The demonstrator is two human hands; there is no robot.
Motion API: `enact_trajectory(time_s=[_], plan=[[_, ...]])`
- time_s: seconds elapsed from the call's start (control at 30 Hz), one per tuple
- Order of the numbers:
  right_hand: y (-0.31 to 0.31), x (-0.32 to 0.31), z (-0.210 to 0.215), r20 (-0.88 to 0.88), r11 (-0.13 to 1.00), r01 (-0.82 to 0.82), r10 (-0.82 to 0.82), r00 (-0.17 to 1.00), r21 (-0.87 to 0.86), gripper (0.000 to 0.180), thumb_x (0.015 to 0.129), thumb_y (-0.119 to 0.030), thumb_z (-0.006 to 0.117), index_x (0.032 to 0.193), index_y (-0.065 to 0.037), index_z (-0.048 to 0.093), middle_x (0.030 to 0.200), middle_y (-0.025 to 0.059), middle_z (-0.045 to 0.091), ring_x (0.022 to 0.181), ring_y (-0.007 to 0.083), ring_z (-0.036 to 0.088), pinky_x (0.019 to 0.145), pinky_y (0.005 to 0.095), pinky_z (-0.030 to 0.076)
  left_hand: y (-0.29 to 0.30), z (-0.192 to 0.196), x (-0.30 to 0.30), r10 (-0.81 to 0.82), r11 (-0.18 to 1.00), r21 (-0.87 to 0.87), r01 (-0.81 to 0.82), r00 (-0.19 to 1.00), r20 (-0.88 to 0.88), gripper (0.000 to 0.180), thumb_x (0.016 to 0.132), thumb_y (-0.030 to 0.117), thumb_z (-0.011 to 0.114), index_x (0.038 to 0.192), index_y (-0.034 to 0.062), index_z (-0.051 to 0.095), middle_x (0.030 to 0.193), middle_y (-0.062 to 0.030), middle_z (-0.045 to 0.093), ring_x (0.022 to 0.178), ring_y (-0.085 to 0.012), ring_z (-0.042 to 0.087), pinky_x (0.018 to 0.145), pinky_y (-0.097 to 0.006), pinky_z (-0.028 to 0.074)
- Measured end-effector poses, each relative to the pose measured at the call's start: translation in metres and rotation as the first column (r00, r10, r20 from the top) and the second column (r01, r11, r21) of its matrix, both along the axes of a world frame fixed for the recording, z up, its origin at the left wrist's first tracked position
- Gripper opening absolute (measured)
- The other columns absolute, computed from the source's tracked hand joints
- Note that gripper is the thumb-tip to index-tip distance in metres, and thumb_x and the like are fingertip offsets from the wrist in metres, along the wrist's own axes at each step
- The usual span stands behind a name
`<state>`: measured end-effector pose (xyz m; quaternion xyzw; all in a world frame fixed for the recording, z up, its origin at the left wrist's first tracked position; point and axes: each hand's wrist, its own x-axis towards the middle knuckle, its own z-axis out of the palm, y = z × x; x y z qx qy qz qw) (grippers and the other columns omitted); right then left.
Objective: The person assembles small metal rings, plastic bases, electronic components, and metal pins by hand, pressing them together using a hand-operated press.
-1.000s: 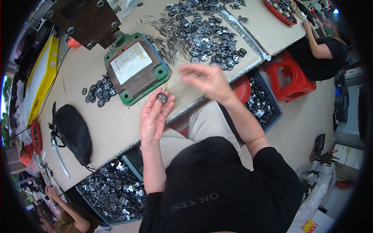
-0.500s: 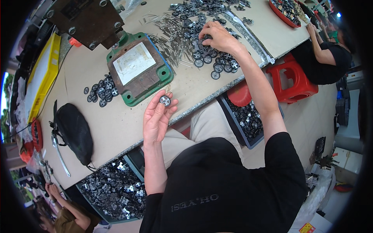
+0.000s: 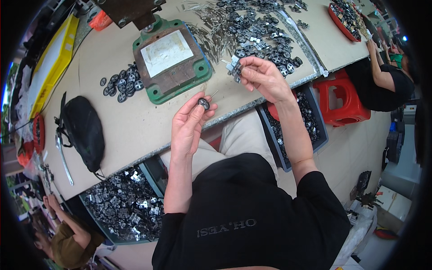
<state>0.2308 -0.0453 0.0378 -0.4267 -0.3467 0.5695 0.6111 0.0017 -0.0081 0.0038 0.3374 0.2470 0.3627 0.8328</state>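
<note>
Between the thumb and fingers of my left hand (image 3: pixel 186 128) is a small black toy wheel (image 3: pixel 204 104) with silver spokes, and a thin metal pin sticks out past it. My right hand (image 3: pixel 266 82) pinches a small grey and black plastic part (image 3: pixel 234 69); a black wheel sits at its upper end and a thin pin points out to its left. The two hands are apart, over the table's near edge. Just beyond my left hand stands the green base (image 3: pixel 157 96) of a press, with a white pad (image 3: pixel 167 54) on its plate.
Left of the press lies a small pile of wheels (image 3: pixel 121 85). Loose metal pins (image 3: pixel 209 20) and a heap of grey parts and wheels (image 3: pixel 261 33) spread behind. A black pouch (image 3: pixel 83 135), full bins (image 3: pixel 126 202), a red stool (image 3: pixel 342 101) and other people are around.
My right hand has come back from the heap toward me, now holding the grey part. My left hand has risen slightly and turned its wheel, and the pin now shows.
</note>
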Motion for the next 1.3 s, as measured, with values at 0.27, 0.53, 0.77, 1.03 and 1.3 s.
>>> enact_trajectory(time_s=[0.27,0.53,0.77,1.03,1.3], plan=[[-0.007,-0.017,-0.015,-0.066,0.999,-0.029,0.032,0.997,0.043,0.021,0.086,-0.006,0.058,0.105,0.002,0.056,0.080,0.0055,0.060,0.069,0.0081,0.056,0.054,0.0183,0.043,-0.006,0.005,-0.005,-0.001,1.000,-0.023,0.001,1.000,0.003,0.037,0.089,0.008,0.051,0.123,-0.0054,0.045,0.113,-0.0199,0.055,0.097,-0.0233,0.060,0.084,-0.029,0.050],[-0.008,-0.019,-0.030,-0.002,0.986,-0.054,0.055,0.998,0.159,0.019,0.087,-0.004,0.055,0.105,-0.002,0.054,0.092,0.0099,0.061,0.073,0.0125,0.059,0.056,0.0219,0.046,-0.011,0.008,-0.004,-0.011,0.999,-0.043,0.011,1.000,0.007,0.035,0.090,0.008,0.051,0.122,-0.0054,0.046,0.112,-0.0187,0.056,0.096,-0.0230,0.060,0.083,-0.029,0.051],[-0.009,-0.024,-0.024,0.055,0.991,-0.038,0.032,0.998,0.125,0.015,0.086,-0.006,0.058,0.100,-0.001,0.057,0.082,0.0079,0.062,0.068,0.0097,0.058,0.058,0.0205,0.045,-0.012,0.009,-0.005,-0.013,0.998,-0.054,0.015,1.000,0.021,0.034,0.089,0.008,0.051,0.121,-0.0057,0.047,0.110,-0.0167,0.057,0.095,-0.0228,0.061,0.082,-0.028,0.051],[-0.011,-0.025,-0.026,0.120,0.983,-0.045,0.024,0.992,0.180,0.015,0.086,-0.003,0.057,0.100,0.000,0.057,0.083,0.0077,0.062,0.070,0.0093,0.059,0.059,0.0196,0.046,-0.013,0.010,-0.006,-0.030,0.992,-0.123,0.035,0.999,0.038,0.034,0.089,0.008,0.053,0.119,-0.0066,0.048,0.105,-0.0158,0.059,0.093,-0.0232,0.062,0.082,-0.028,0.052],[-0.012,-0.024,-0.018,0.164,0.987,-0.120,0.100,0.981,0.111,0.018,0.088,-0.004,0.053,0.105,0.003,0.053,0.089,0.0097,0.062,0.077,0.0140,0.061,0.069,0.0251,0.050,-0.016,0.010,-0.003,0.147,0.984,0.123,-0.132,0.981,-0.124,0.033,0.088,0.005,0.054,0.119,-0.0055,0.049,0.107,-0.0172,0.059,0.092,-0.0223,0.062,0.082,-0.028,0.051]])
